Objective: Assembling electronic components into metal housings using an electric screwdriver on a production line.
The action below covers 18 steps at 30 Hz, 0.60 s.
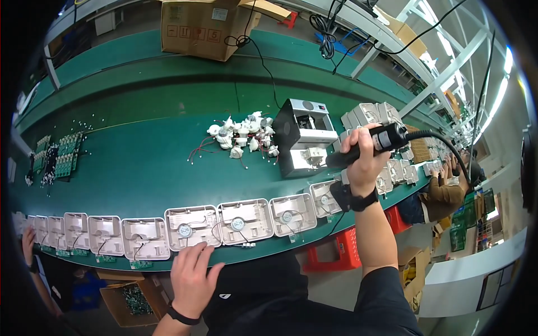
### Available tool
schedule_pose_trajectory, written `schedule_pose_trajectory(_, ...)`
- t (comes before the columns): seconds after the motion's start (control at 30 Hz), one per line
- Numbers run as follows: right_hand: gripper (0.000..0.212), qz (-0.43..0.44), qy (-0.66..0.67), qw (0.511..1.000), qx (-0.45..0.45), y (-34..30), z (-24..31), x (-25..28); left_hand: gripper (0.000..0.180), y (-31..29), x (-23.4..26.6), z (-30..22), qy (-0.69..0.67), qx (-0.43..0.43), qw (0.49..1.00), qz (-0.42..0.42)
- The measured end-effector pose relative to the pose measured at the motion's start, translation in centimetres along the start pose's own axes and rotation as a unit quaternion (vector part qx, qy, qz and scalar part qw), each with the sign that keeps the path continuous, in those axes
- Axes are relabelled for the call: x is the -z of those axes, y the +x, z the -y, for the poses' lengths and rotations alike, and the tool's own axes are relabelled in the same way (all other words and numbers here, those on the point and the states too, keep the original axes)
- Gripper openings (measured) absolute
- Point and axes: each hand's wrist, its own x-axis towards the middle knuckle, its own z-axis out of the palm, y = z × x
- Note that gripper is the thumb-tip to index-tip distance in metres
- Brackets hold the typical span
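Note:
My right hand [364,157] is wrapped round a black electric screwdriver [388,138], whose cable runs off to the right. The tool lies nearly level, its tip end at the front of a black and silver screw feeder [317,136]; whether it touches a screw I cannot make out. My left hand [192,277] is open, fingers spread, at the table's near edge, its fingertips by a white plastic housing [193,215] with a round speaker-like disc in it. More such housings [245,222] stand in a row along that edge, several with wires and small green circuit boards hanging out.
White parts with red wires [241,134] are heaped left of the feeder. Green circuit boards [68,154] lie at the far left. Stacked housings [367,115] stand behind my right hand. A cardboard box [199,31] sits beyond the table. Co-workers' hands [28,246] show at both sides.

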Motion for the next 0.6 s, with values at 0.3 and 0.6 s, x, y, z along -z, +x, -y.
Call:
schedule_pose_trajectory(0.3,0.012,0.006,-0.016,0.997,-0.075,-1.3,-3.2,1.0,0.047,1.4,-2.3,-1.5,0.087,0.02,0.996,0.024)
schedule_pose_trajectory(0.6,0.013,-0.045,0.011,0.997,-0.06,1.8,-3.1,0.5,0.036,1.3,-3.1,-0.9,0.089,-0.025,0.996,0.013)
